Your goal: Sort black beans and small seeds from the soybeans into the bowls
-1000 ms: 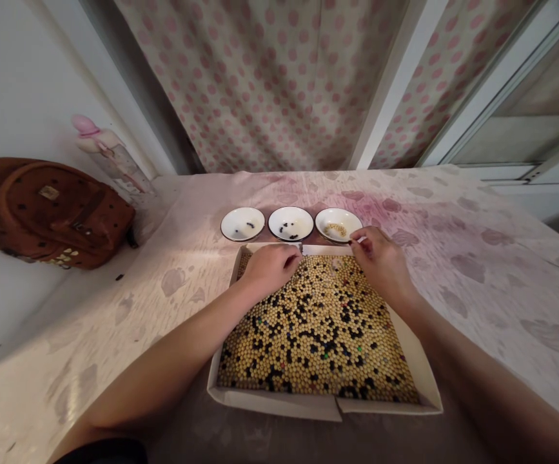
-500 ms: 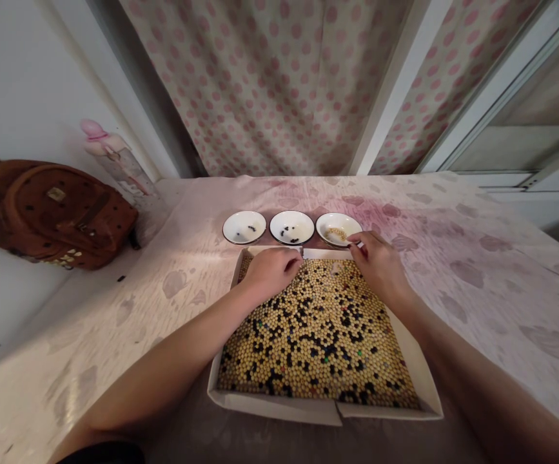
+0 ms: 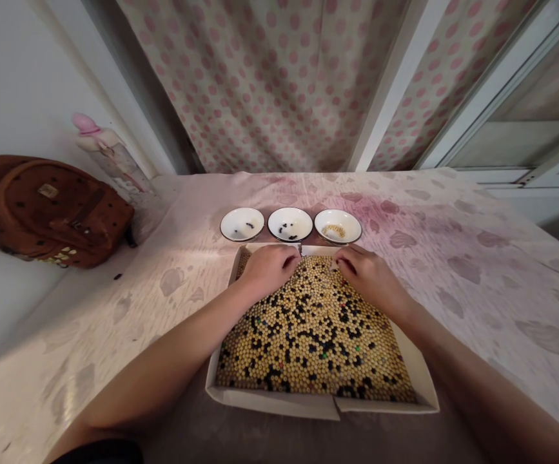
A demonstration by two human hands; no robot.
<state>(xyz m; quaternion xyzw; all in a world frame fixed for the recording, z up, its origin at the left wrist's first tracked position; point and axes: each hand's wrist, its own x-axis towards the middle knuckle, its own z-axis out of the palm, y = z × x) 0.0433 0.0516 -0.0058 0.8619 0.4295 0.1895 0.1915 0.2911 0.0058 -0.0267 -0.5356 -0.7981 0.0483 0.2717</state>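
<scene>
A shallow white cardboard box point(image 3: 279, 407) holds a layer of small round beads point(image 3: 303, 328), mostly yellow and black with a few green, red and blue ones. My left hand point(image 3: 270, 265) rests at the box's far left edge, fingers curled closed. At the far right part of the box, my right hand point(image 3: 369, 270) is closed too, its fingertips low by the far wall. What either hand's fingertips hold is hidden. Beyond the box stand a left bowl point(image 3: 242, 218) and a middle bowl point(image 3: 294, 219) with a few black beads each, and a right bowl point(image 3: 342, 219) with yellow beads.
A patterned cloth point(image 3: 458, 290) covers the table. On the left lie a brown backpack point(image 3: 61, 206) and a pink-capped bottle point(image 3: 109, 154) by the wall. A small dark bit point(image 3: 117, 276) lies on the cloth. Behind the table hangs a dotted curtain point(image 3: 279, 84).
My right hand has moved from the right bowl's rim back toward me and left, down to the beads inside the box. My left hand has stayed nearly still.
</scene>
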